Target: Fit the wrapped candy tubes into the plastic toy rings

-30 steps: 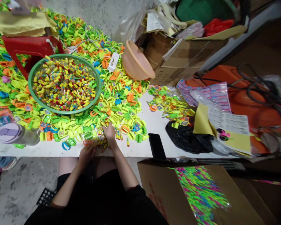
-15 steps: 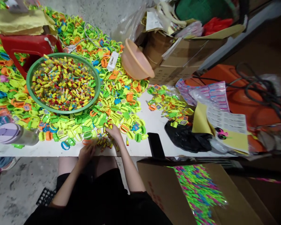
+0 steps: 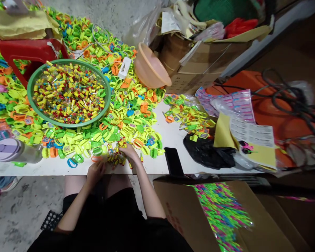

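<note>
My left hand (image 3: 96,172) is closed at the table's front edge, its fingertips by an orange toy watch band and a blurred yellow-green piece; what it grips is hidden. Just right of it lies a small heap of clear tubes (image 3: 117,159) with yellow and red ends. My right hand (image 3: 130,154) reaches over the right side of this heap, fingers curled around tubes at its far edge. Behind both hands spread many toy watches (image 3: 132,129) in green, yellow, orange and blue. A green basket (image 3: 68,123) full of the same tubes stands on them.
A lidded cup (image 3: 18,150) stands at left, and a red stool (image 3: 28,50) behind the basket. To the right are a phone (image 3: 174,161), a black plastic bag (image 3: 207,152), and a peach basin (image 3: 152,70). An open carton (image 3: 183,210) of colourful sticks sits below the table edge.
My right hand has lowered slightly toward the front and right, over the tube heap. My left hand has stayed nearly in place. The whole view has shifted a little.
</note>
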`<state>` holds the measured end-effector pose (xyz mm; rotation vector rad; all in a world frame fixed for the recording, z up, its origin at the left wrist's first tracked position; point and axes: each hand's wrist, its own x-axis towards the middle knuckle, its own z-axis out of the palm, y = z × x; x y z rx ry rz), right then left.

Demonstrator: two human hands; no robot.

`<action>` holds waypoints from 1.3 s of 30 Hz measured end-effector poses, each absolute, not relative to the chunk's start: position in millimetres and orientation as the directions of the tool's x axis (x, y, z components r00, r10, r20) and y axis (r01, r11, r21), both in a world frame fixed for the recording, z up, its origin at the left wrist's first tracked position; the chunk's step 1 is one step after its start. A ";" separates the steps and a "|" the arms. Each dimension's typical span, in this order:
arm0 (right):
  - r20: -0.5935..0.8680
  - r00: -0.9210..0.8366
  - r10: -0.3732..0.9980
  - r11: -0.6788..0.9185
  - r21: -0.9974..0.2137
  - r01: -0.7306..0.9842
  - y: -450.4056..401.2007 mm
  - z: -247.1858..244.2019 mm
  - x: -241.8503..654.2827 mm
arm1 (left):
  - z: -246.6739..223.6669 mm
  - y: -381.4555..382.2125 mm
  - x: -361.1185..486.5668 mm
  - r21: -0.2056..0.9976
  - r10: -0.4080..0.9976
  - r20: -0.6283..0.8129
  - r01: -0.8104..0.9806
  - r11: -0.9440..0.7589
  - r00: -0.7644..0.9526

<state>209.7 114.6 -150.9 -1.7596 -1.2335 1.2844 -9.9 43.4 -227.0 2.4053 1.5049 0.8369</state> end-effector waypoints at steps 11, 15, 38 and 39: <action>-0.323 0.130 0.938 -0.348 -0.880 0.323 118.7 -154.8 207.5 | -225.4 42.9 -10.3 0.425 0.873 0.353 0.773 -0.470 0.336; -0.311 0.164 0.936 -0.350 -0.870 0.348 120.2 -159.7 205.8 | -225.3 43.3 -10.4 0.411 0.870 0.359 0.779 -0.473 0.339; -0.278 0.191 0.941 -0.321 -0.912 0.255 112.2 -136.9 191.1 | -224.8 41.3 -10.0 0.410 0.883 0.332 0.792 -0.452 0.332; -0.279 0.188 0.942 -0.319 -0.917 0.239 112.3 -136.0 190.1 | -224.9 41.3 -10.0 0.412 0.884 0.328 0.792 -0.451 0.333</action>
